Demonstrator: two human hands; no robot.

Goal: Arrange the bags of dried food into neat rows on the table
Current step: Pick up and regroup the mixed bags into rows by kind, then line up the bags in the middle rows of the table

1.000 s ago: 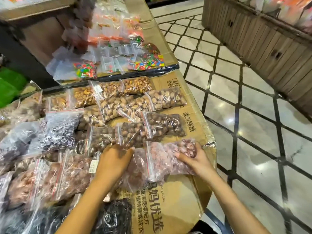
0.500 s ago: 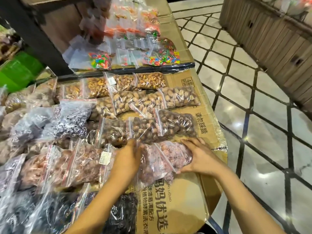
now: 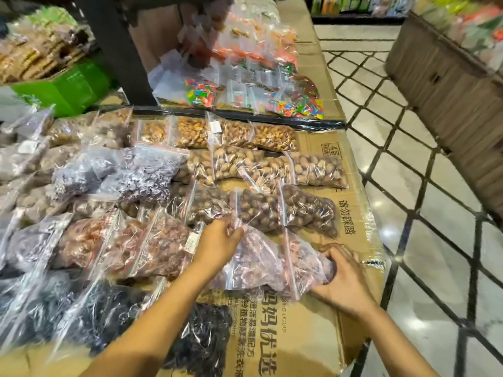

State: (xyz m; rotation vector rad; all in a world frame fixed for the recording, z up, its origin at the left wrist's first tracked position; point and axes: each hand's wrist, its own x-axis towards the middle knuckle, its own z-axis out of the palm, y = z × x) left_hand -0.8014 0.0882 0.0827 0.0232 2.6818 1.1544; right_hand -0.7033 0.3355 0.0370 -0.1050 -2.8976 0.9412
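Observation:
Clear zip bags of dried food lie in rows on a cardboard-covered table (image 3: 353, 164). Two overlapping bags of pinkish-brown dried fruit (image 3: 261, 262) sit near the front right. My left hand (image 3: 220, 240) pinches the top corner of the left one. My right hand (image 3: 343, 278) grips the bottom end of the right one (image 3: 310, 262). Behind them lies a row of dark round nut bags (image 3: 307, 210), then pale nut bags (image 3: 315, 170) and golden nut bags (image 3: 275, 136). More reddish dried-fruit bags (image 3: 160, 246) continue the row to the left.
Dark dried-food bags (image 3: 201, 344) lie at the front. Purple-grey bags (image 3: 141, 172) are heaped at the left. Colourful candy bags (image 3: 296, 106) lie beyond a black rail (image 3: 313, 123). A green box (image 3: 62, 88) stands at the back left. The table's right edge drops to a tiled aisle (image 3: 424, 213).
Both hands stayed on the pinkish dried-fruit bags. My right hand slid from the bag's far end down to its near right end, and my left hand rose to pinch the top corner.

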